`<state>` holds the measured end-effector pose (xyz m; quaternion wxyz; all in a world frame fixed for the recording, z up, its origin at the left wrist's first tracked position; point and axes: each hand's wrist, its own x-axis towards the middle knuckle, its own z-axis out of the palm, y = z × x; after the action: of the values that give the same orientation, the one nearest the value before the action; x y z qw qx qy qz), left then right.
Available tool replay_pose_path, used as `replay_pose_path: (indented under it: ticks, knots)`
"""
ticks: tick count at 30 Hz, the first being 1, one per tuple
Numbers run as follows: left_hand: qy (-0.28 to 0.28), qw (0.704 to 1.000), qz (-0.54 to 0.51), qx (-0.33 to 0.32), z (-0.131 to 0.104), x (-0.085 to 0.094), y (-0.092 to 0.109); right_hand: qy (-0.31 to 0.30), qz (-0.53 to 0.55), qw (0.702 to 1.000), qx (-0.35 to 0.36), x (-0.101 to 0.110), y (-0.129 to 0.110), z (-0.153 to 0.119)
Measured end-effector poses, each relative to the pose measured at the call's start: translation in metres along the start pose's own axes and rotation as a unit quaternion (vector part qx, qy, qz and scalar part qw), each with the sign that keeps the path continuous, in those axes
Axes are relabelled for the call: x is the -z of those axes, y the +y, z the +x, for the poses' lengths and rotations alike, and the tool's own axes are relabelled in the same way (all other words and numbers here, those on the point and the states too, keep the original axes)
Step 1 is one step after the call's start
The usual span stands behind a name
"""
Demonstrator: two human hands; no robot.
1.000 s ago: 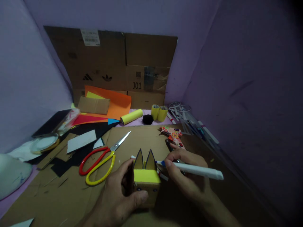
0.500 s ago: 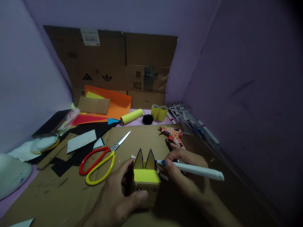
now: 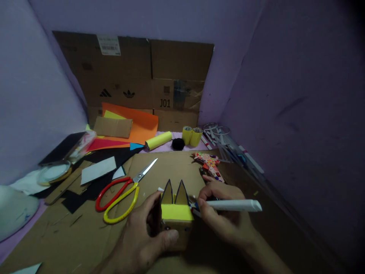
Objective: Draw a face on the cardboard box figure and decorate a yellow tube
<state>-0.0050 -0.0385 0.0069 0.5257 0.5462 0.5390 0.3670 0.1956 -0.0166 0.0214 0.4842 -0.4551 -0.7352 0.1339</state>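
Note:
A small cardboard box with a yellow top stands low in the centre, two pointed cardboard ears edged in dark blue rising behind the top. Small dark eye-like spots mark its front. My left hand holds the box from the left, thumb across its front. In my right hand is a white marker, its dark blue tip beside the lower right edge of the right ear. Whether the tip touches the ear cannot be made out.
Red-and-yellow scissors lie open left of the box. A patterned glue gun is behind my right hand. Yellow rolls, a black fluffy ball and coloured paper lie farther back; scraps are at left.
My right hand has shifted slightly, bringing the marker's tip lower along the right ear and its rear end left and upward. My left hand and the box stay put.

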Motion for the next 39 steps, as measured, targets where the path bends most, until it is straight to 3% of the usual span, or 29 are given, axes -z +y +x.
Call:
replay_pose_path:
  ticks: [24, 30, 39]
  knots:
    - [-0.004, 1.000, 0.021, -0.001, -0.002, 0.000, 0.007, 0.085, -0.026, 0.996, 0.030, 0.001, -0.004, 0.003]
    - [-0.006, 0.999, 0.035, -0.002, -0.003, 0.000, 0.009, 0.069, -0.051, 0.994, 0.062, 0.001, 0.003, 0.001]
    - [0.007, 0.999, 0.042, -0.008, -0.001, 0.001, -0.001, 0.090, -0.034, 0.994, 0.051, 0.002, -0.003, 0.003]
